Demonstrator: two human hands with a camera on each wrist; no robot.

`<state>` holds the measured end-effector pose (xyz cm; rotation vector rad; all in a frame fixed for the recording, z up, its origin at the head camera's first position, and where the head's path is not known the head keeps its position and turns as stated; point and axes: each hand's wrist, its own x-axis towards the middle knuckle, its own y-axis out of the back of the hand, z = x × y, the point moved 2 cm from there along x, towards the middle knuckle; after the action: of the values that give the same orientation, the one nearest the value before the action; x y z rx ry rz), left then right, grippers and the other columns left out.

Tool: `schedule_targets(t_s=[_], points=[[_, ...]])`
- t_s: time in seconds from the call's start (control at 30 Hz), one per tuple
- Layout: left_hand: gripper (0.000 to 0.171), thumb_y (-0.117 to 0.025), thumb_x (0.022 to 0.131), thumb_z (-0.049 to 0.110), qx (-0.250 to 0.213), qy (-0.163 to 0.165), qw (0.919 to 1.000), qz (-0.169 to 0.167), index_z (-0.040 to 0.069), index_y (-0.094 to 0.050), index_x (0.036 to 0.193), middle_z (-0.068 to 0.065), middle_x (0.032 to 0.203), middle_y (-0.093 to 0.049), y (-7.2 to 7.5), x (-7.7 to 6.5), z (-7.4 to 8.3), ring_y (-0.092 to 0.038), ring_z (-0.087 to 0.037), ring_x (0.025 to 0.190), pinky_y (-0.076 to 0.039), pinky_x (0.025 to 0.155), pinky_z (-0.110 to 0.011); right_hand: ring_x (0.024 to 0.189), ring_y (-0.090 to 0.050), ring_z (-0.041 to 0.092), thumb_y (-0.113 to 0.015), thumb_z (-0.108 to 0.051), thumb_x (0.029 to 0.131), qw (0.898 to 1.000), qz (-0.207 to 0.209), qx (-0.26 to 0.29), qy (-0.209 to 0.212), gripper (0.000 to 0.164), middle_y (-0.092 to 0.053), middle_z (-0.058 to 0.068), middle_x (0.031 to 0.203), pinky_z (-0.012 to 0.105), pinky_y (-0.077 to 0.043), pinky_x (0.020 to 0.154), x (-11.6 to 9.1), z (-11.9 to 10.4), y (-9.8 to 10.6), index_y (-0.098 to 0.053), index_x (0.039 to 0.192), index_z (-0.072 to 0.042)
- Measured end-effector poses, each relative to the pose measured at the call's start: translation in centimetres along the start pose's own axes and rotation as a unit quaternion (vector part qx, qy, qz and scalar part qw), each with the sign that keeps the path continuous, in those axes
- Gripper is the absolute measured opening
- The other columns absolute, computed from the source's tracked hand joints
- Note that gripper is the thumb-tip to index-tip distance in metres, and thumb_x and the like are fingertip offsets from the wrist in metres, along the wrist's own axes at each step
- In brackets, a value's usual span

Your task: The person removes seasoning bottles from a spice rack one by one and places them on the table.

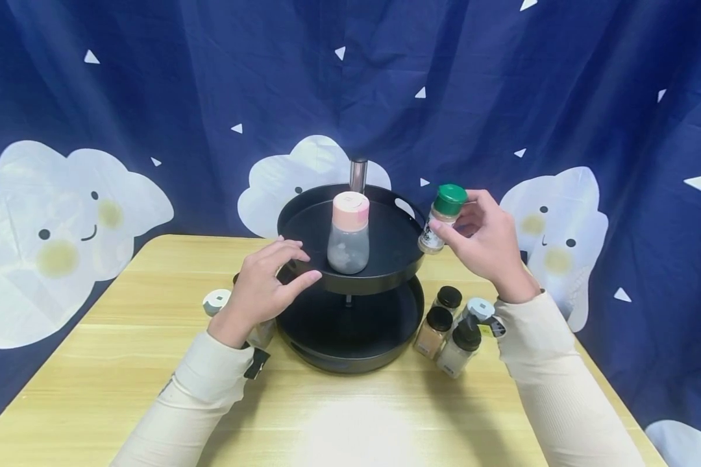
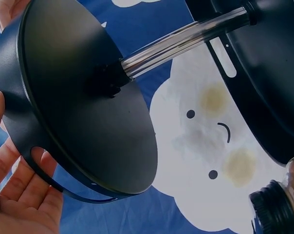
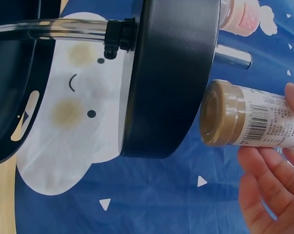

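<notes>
A seasoning jar with a green cap (image 1: 450, 198) is held by my right hand (image 1: 491, 240), pinched between thumb and fingers, just beyond the right rim of the upper black tray (image 1: 304, 214). The right wrist view shows brown contents and a barcode label. On that tray stands a shaker bottle with a pink lid (image 1: 349, 250). My left hand (image 1: 263, 282) is at the tray's left side, fingers spread and loosely bent. In the left wrist view its fingers lie by the rim's handle cutout; whether they touch is hard to tell.
Below is the lower black tray (image 1: 350, 363), joined by a metal post (image 2: 186, 44). Right of it on the wooden table (image 1: 350, 415) stand several seasoning jars (image 1: 433, 334). A white-lidded container (image 1: 216, 301) is partly hidden behind my left hand. A dark blue curtain (image 1: 455, 39) hangs behind.
</notes>
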<state>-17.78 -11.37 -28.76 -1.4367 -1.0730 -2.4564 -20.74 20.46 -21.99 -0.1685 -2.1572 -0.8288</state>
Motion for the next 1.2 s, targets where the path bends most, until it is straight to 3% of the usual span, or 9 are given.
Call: schedule_targets(t_s=[0.2, 0.47, 0.93, 1.2], points=[[0.030, -0.081, 0.070, 0.026, -0.003, 0.001, 1.0000, 0.003, 0.003, -0.068, 0.084, -0.015, 0.092, -0.072, -0.1, -0.1, 0.0, -0.064, -0.029, 0.102, -0.046, 0.100, -0.050, 0.066, -0.058, 0.001, -0.077, -0.010, 0.076, 1.000, 0.011, -0.001, -0.012, 0.041, -0.069, 0.016, 0.083, 0.012, -0.046, 0.059, -0.5, 0.3, 0.4, -0.056, 0.109, 0.002], [0.030, -0.081, 0.071, 0.026, -0.004, -0.001, 1.0000, 0.005, 0.003, -0.068, 0.084, -0.014, 0.092, -0.072, -0.1, -0.1, -0.1, -0.064, -0.028, 0.101, -0.045, 0.101, -0.050, 0.067, -0.056, -0.008, -0.078, -0.006, 0.075, 1.000, 0.025, -0.005, 0.007, 0.041, -0.070, 0.016, 0.081, 0.008, -0.047, 0.060, -1.1, 1.0, 1.0, -0.057, 0.108, 0.003], [0.030, -0.081, 0.071, 0.027, -0.004, -0.005, 0.9999, 0.008, 0.004, -0.068, 0.085, -0.014, 0.092, -0.071, -0.1, -0.2, -0.2, -0.064, -0.028, 0.101, -0.047, 0.100, -0.049, 0.066, -0.054, -0.010, -0.077, -0.005, 0.073, 0.999, 0.025, -0.027, -0.005, 0.039, -0.068, 0.016, 0.079, 0.007, -0.047, 0.056, -2.5, 2.2, 1.8, -0.056, 0.104, 0.004], [0.030, -0.081, 0.071, 0.026, -0.006, -0.008, 0.9999, 0.010, 0.003, -0.068, 0.085, -0.014, 0.092, -0.071, -0.2, -0.1, -0.2, -0.064, -0.028, 0.100, -0.047, 0.099, -0.050, 0.068, -0.055, -0.005, -0.075, -0.004, 0.076, 0.999, 0.010, -0.028, -0.042, 0.040, -0.067, 0.016, 0.084, 0.006, -0.046, 0.058, -3.2, 2.5, 2.1, -0.053, 0.107, 0.006]])
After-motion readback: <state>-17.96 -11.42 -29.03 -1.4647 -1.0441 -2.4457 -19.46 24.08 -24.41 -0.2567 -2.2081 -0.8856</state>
